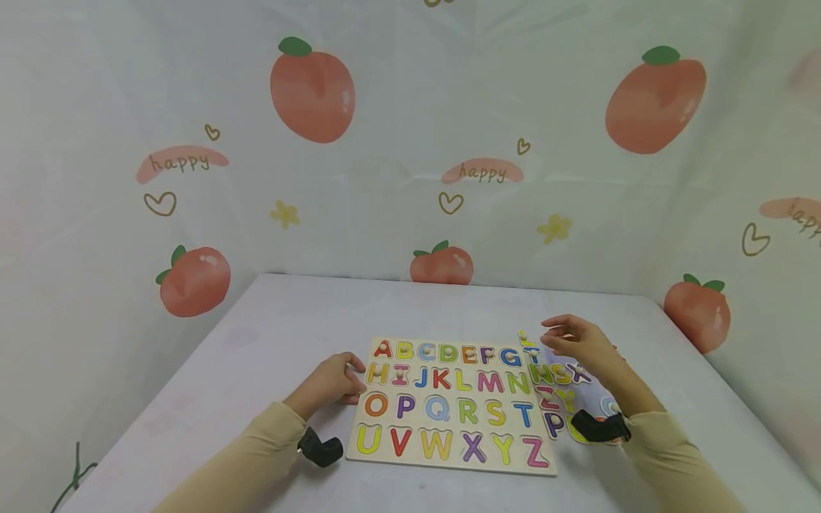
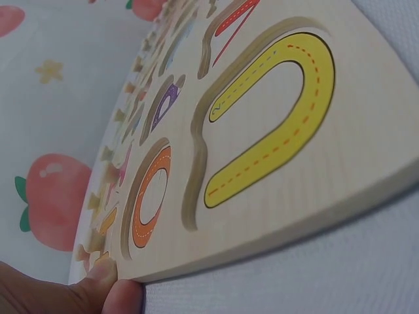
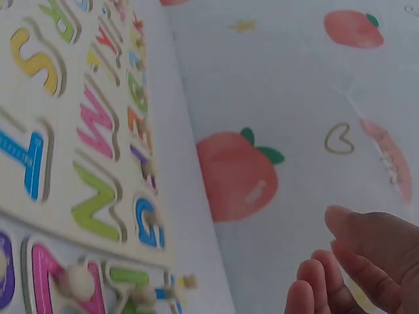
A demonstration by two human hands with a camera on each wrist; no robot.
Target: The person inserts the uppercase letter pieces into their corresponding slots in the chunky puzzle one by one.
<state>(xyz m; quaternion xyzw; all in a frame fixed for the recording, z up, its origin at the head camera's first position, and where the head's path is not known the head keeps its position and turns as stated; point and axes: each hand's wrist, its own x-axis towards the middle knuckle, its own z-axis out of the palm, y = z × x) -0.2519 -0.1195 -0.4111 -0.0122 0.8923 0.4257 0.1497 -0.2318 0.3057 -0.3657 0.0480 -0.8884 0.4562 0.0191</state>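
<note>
Loose knobbed letters [image 1: 561,373] crowd the right edge of the wooden alphabet board [image 1: 417,422], some hidden by a black wrist piece [image 1: 599,426], while the right hand [image 1: 580,342] hovers nearby, fingers loosely bent and holding nothing. The left hand's [image 1: 333,377] bent fingers touch the board's left edge (gripping or merely resting, I can't tell). All this sits on a white table [image 1: 308,313] before a peach-printed backdrop [image 1: 385,214].

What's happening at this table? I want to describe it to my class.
A person is working on a wooden alphabet board. Their left hand grips its left edge, while their right hand hovers near loose letter pieces by the board's right side; no piece is plainly visible in it. Knobbed pieces A to I sit in their slots, while the J to Z slots show none.
</note>
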